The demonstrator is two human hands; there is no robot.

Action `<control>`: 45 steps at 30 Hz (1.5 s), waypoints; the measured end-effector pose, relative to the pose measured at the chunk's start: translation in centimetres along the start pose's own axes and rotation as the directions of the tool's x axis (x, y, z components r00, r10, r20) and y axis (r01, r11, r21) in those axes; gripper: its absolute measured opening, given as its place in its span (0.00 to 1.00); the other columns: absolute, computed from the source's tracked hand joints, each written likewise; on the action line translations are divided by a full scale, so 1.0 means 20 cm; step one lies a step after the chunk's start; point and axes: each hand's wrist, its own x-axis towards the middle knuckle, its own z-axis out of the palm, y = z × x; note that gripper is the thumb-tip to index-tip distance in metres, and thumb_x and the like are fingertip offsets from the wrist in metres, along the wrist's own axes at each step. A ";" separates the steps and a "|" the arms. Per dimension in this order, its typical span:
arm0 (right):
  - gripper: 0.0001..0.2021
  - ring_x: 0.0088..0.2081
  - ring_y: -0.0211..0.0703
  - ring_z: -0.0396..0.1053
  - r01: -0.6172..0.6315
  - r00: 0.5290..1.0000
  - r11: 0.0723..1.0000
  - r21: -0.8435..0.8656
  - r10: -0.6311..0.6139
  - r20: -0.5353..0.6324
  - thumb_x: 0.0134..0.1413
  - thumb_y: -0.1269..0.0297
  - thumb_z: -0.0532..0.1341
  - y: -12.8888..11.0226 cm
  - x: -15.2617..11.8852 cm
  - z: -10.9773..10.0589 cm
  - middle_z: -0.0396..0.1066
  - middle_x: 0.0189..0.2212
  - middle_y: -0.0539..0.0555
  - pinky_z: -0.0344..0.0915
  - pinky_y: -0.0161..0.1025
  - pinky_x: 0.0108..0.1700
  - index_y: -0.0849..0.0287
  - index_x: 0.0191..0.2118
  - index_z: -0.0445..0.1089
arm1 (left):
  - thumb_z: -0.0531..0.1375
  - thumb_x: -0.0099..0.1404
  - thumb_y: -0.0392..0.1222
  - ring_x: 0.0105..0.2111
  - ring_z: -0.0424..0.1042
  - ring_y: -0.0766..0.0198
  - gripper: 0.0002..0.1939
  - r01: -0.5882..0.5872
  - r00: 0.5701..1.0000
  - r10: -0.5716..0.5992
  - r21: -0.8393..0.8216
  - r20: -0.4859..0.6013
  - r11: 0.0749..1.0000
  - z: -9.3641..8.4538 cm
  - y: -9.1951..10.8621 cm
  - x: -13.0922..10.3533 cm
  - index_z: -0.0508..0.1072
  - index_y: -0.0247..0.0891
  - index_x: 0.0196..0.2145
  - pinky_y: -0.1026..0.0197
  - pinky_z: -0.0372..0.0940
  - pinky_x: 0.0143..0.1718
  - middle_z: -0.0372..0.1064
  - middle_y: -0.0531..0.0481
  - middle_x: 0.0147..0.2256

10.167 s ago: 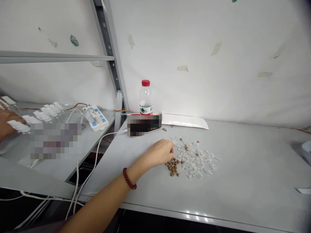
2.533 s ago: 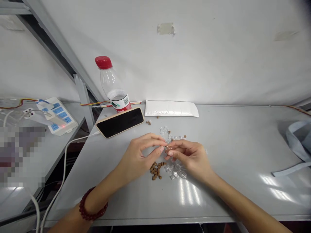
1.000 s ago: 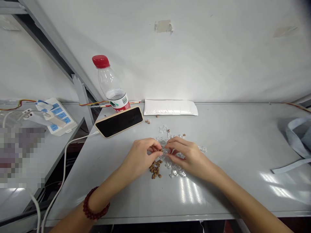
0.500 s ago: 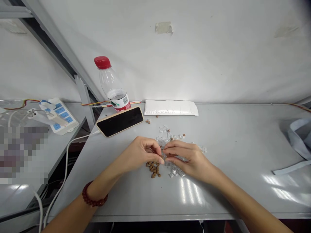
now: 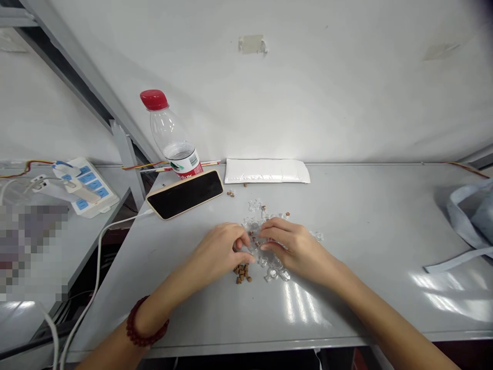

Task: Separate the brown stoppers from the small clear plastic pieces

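While the left hand [image 5: 221, 249], its tips apart, is by the brown bits [image 5: 242, 273], and the right hand [image 5: 300, 247] bends over the clear bits [image 5: 273, 273], maybe pinching one, I can't tell, a bump could mix them on the worktop [image 5: 219, 321].

A red-capped bottle [image 5: 171, 134] stands behind a phone [image 5: 185, 195], near a white packet [image 5: 267, 170].

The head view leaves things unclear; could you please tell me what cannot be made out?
In the head view:
Brown pieces: some hidden by the left hand.
Clear pieces: partly covered by the right hand.
Bottle: base hidden by the phone.
Grey-blue fabric: cut off by the right edge.
Left-side patch: pixelated, contents unreadable.
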 end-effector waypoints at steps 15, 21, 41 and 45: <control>0.11 0.40 0.45 0.67 -0.018 1.000 0.985 -0.172 0.015 -0.014 0.62 0.71 0.52 0.02 0.04 0.01 0.71 0.40 0.59 0.67 0.42 0.36 0.60 0.42 0.71 | 0.54 0.55 0.36 0.30 0.67 0.61 0.05 -0.028 0.999 0.031 0.240 -0.009 0.970 0.02 0.04 -0.02 0.67 0.38 0.23 0.61 0.59 0.29 0.69 0.51 0.25; 0.13 0.42 0.48 0.65 0.023 0.999 0.917 -0.398 -0.005 0.047 0.59 0.76 0.53 0.03 0.10 0.07 0.72 0.44 0.57 0.61 0.39 0.30 0.58 0.44 0.71 | 0.53 0.56 0.37 0.26 0.66 0.63 0.06 -0.024 0.994 0.043 0.180 -0.101 0.983 0.00 0.01 -0.01 0.70 0.38 0.24 0.62 0.59 0.28 0.70 0.52 0.24; 0.13 0.40 0.47 0.68 0.003 0.996 0.971 -0.241 -0.024 -0.083 0.57 0.74 0.53 0.05 0.09 0.10 0.73 0.38 0.58 0.65 0.43 0.40 0.61 0.46 0.69 | 0.55 0.59 0.38 0.29 0.71 0.64 0.07 0.005 0.984 -0.014 -0.054 -0.177 0.999 -0.02 -0.03 0.02 0.73 0.37 0.32 0.63 0.64 0.32 0.74 0.52 0.29; 0.14 0.38 0.44 0.69 0.000 0.999 0.980 -0.198 -0.009 -0.048 0.59 0.74 0.51 0.05 0.08 0.10 0.72 0.39 0.59 0.66 0.40 0.37 0.62 0.47 0.69 | 0.55 0.61 0.41 0.29 0.73 0.64 0.08 0.015 0.989 -0.041 -0.182 -0.140 0.983 -0.01 -0.05 0.04 0.72 0.36 0.33 0.64 0.66 0.31 0.74 0.51 0.29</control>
